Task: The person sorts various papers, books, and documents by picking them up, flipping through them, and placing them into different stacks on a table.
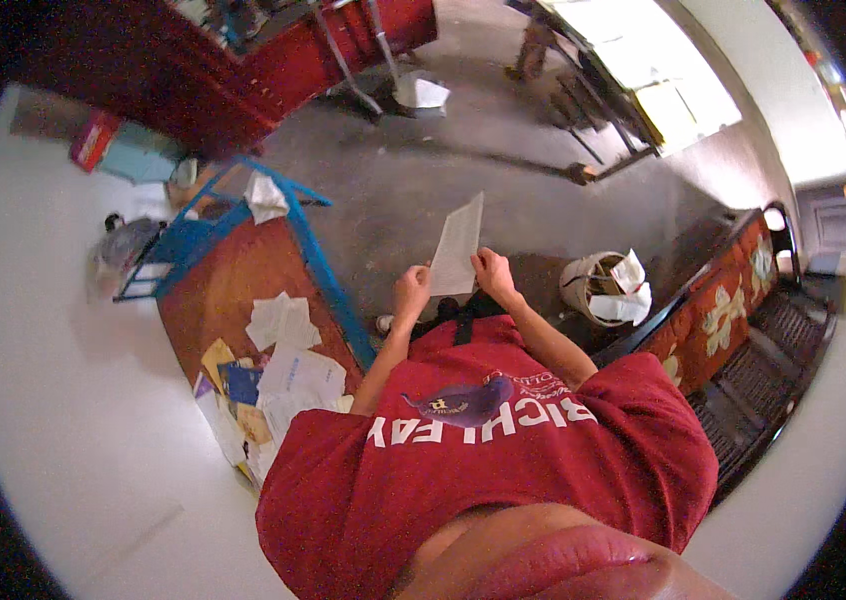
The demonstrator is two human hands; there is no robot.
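Note:
Between my two hands I see a white sheet of paper, printed with small text too fine to read. My left hand pinches its lower left edge. On the other side, my right hand grips the lower right edge. The sheet is held in front of my waist, tilted, with its far end raised over the floor. To my left, loose papers, envelopes and a dark blue booklet overlap on a wooden tabletop.
A bin with cardboard and crumpled paper stands at my right, beside a dark bench with a floral cushion. A blue frame edges the table, with crumpled white paper on it. Red furniture stands ahead on the dark floor.

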